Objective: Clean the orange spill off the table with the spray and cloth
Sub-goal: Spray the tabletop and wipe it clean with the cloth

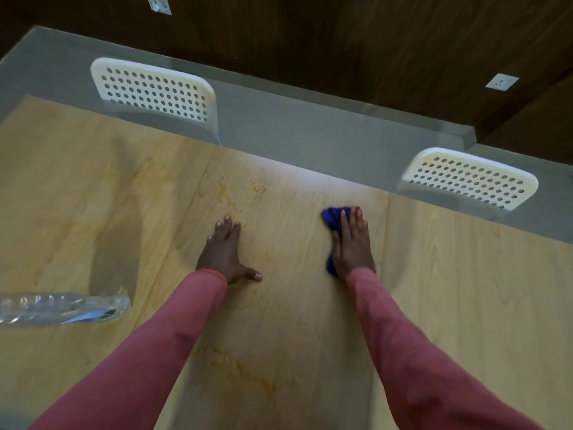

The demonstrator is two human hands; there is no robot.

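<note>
I've got the right hand (352,243) flat on the blue cloth (331,221), fingers straight and close together, pressing it to the table (465,290) so the whole palm loads the wipe; cloth is bunched, soft weave, poking out past the fingertips and by the wrist. Left hand (224,252) is planted palm-down just left of it, fingers slightly spread, thumb out, holding nothing. I read that as a brace for the reach. The orange spill (231,197) is thin residue now: grainy specks and a smeared streak just past the left fingertips, plus a fainter trail between my forearms near the bottom edge. The cloth sits right of both patches, not on them, so I judge the wipe is mid-way with stain left to cover. Table is pale wood-grain laminate, smooth, seamed in panels. A clear crinkled plastic bottle (62,308) lies on its side at far left; can't tell if it's the spray. Two white perforated chair backs (155,88) stand beyond the far edge.
</note>
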